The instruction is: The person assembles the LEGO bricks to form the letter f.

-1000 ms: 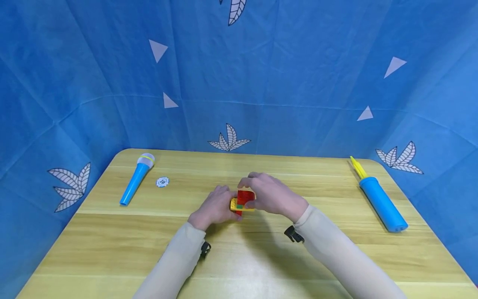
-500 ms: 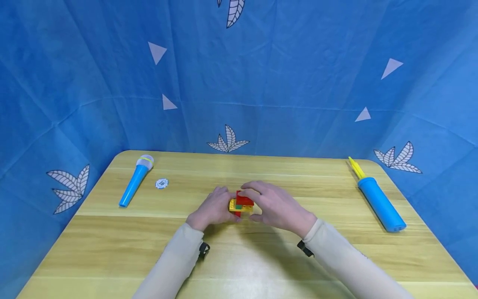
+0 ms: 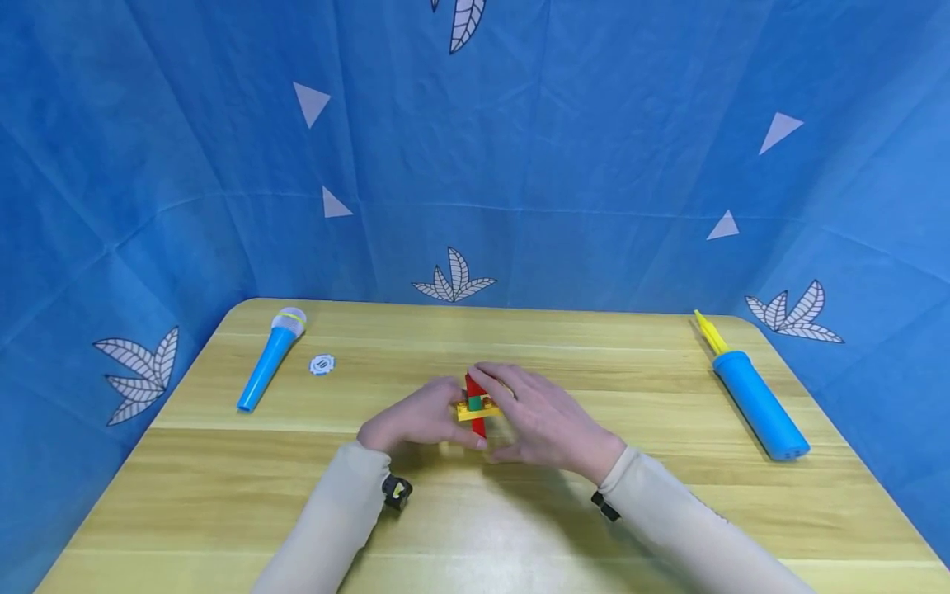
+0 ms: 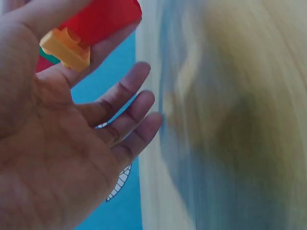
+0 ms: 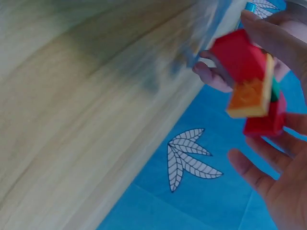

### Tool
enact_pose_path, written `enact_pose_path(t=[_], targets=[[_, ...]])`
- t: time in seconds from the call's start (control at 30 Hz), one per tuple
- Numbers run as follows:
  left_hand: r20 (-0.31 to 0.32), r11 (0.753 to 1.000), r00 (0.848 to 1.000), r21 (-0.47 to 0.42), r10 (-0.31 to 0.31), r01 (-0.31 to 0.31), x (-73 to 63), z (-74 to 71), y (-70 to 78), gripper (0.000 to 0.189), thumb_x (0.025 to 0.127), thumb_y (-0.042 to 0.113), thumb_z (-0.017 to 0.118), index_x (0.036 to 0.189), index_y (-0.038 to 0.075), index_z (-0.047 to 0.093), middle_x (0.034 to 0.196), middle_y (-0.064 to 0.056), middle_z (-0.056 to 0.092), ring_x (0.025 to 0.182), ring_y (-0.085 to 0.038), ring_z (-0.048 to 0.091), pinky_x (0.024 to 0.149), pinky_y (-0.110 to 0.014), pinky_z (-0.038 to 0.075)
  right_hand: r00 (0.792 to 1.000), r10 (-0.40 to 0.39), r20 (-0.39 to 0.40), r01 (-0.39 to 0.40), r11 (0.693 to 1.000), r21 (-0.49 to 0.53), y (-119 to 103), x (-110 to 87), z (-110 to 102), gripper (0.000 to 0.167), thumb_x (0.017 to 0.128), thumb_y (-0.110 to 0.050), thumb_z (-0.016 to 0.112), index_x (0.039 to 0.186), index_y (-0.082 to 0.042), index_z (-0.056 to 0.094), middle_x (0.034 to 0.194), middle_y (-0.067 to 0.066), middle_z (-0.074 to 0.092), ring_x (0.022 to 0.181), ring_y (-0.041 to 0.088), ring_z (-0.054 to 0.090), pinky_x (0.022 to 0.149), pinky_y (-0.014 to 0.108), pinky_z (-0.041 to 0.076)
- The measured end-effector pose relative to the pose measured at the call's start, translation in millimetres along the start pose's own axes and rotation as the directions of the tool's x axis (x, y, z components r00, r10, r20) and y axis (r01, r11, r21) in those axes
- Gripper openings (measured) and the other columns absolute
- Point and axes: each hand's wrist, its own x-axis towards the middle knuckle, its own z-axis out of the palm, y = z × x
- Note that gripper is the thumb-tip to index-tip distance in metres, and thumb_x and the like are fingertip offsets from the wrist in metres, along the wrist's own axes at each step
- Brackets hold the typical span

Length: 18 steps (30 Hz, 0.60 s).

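Observation:
In the head view, a stack of joined toy building bricks point(image 3: 467, 415) is held between both hands over the table. A green brick point(image 3: 475, 403) sits on the yellow one, with red brick above and below. My left hand point(image 3: 419, 415) pinches the stack from the left between thumb and index finger; its other fingers are extended in the left wrist view, by the large red brick point(image 4: 108, 19). From the right, my right hand point(image 3: 552, 425) spans the stack, its fingers by the upper red brick point(image 5: 264, 120) and thumb by the lower. Its fingers partly hide the stack.
On the wooden table point(image 3: 223, 495), a blue toy microphone point(image 3: 265, 369) and a round chip marked 10 point(image 3: 322, 365) lie at the left. A blue hand pump point(image 3: 759, 408) with a yellow nozzle lies at the right. A blue patterned cloth point(image 3: 519, 148) hangs behind.
The stack has turned and tilted a little, showing more of the lower red brick. My right hand has shifted its hold around it, and my left wrist has moved slightly left.

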Motion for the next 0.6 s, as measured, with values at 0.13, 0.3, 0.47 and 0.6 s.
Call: enact_pose_path(t=[0.13, 0.3, 0.47, 0.6], targets=[[0.045, 0.992, 0.999, -0.124, -0.028, 0.034, -1.5, -2.0, 2.8, 0.033, 0.08, 0.039, 0.082, 0.1, 0.017, 0.068, 0.097, 0.007, 0.064, 0.093, -0.017, 0.056, 0.083, -0.037, 0.046, 0.999, 0.023, -0.025, -0.023, 1.0, -0.002, 0, 1.2, 1, 0.117, 0.064, -0.055, 0.089, 0.152, -0.003, 0.031, 0.147, 0.014, 0.042, 0.13, 0.029, 0.044, 0.1, 0.046, 0.043], [0.058, 0.985, 0.995, -0.15, -0.079, 0.087, -3.2, -3.2, 4.6, 0.042, 0.079, 0.044, 0.081, 0.109, 0.019, 0.065, 0.105, 0.007, 0.063, 0.099, -0.016, 0.056, 0.089, -0.04, 0.045, 0.998, 0.024, -0.066, -0.024, 1.0, -0.007, 3, 3.8, -1, 0.107, 0.067, -0.053, 0.087, 0.147, -0.001, 0.038, 0.14, 0.015, 0.047, 0.124, 0.029, 0.049, 0.096, 0.045, 0.046], [-0.042, 0.992, 0.994, -0.084, -0.096, 0.092, -5.8, -6.9, 11.5, 0.082, 0.075, 0.048, 0.084, 0.14, 0.015, 0.048, 0.125, 0.001, 0.056, 0.112, -0.02, 0.052, 0.092, -0.041, 0.045, 0.997, 0.053, -0.063, -0.052, 0.998, 0.018, 9, 6.7, -2, 0.097, 0.071, -0.052, 0.083, 0.142, 0.001, 0.043, 0.136, 0.014, 0.047, 0.11, 0.027, 0.058, 0.092, 0.039, 0.049], [-0.116, 0.992, 0.986, -0.012, -0.123, 0.122, -8.5, -9.6, 16.8, 0.104, 0.069, 0.05, 0.087, 0.151, 0.02, 0.032, 0.127, -0.006, 0.051, 0.115, -0.026, 0.049, 0.086, -0.045, 0.047, 0.994, 0.104, -0.035, -0.102, 0.993, 0.052, 14, 7.9, 0, 0.097, 0.071, -0.053, 0.083, 0.141, 0.001, 0.045, 0.133, 0.012, 0.048, 0.097, 0.023, 0.06, 0.083, 0.035, 0.053]])
